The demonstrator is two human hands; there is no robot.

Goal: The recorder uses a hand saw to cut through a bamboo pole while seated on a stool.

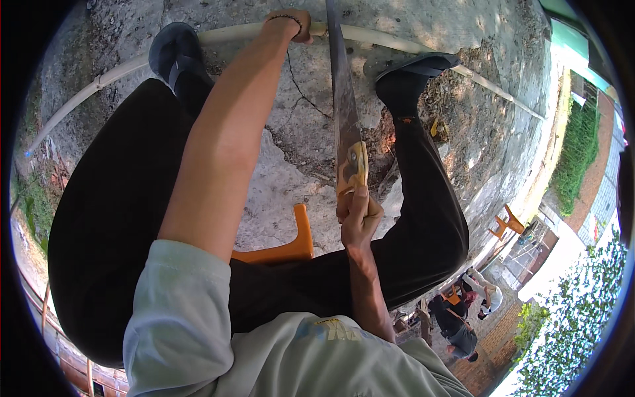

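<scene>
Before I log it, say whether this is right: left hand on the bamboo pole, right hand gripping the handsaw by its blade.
Wrong on the blade: the head view shows the right hand gripping the handsaw by its handle. The left hand is on the bamboo pole.

Bright daylight glares nearly white around the foliage [569, 334] at four o'clock, sun dapples the shaded concrete [509, 59] toward two, and fisheye distortion bends the dark-cornered edges.

An outdoor yard in daylight, by the look of it: cracked concrete ground [301, 99] dappled with sun, a strip of green grass [577, 159] to the right, leafy foliage [569, 337] in bright light, brickwork [501, 336], an orange seat [509, 222] and other people [455, 325] farther off
</scene>
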